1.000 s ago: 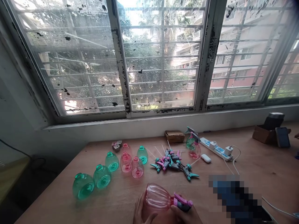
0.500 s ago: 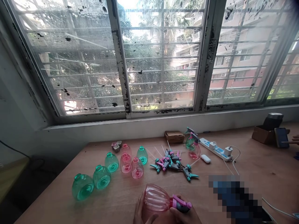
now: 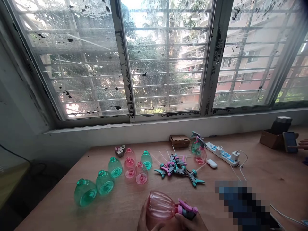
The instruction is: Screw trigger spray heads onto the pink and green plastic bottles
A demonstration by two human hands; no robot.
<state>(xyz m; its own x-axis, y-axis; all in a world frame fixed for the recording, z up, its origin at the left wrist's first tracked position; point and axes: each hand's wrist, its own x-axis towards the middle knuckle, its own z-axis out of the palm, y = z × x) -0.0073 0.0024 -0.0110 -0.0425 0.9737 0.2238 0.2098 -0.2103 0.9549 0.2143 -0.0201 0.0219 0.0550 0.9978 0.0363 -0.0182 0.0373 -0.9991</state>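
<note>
A clear pink spray bottle (image 3: 160, 205) lies on its side between my hands at the bottom of the view, its pink and black trigger head (image 3: 187, 210) pointing right. My left hand (image 3: 143, 216) is closed around the bottle's body. With the fingers of my right hand (image 3: 190, 223) I grip the trigger head and collar at the neck; part of that hand is hidden below the frame edge. Beyond them lies a pile of loose trigger heads (image 3: 176, 166) in pink, teal and black, with thin tubes. Open pink bottles (image 3: 141, 175) and green bottles (image 3: 105, 183) stand to the left.
Two bottles with heads fitted, one pink (image 3: 201, 157), stand at the back near a cardboard box (image 3: 179, 141). To the right are a power strip (image 3: 222, 154), a white case (image 3: 211, 163) and a blurred-out patch (image 3: 245, 202). Another person's hand (image 3: 300, 144) touches a phone (image 3: 290, 141).
The spray bottle and my hands have barely shifted; both keep their hold. The other person's fingers have moved slightly at the phone.
</note>
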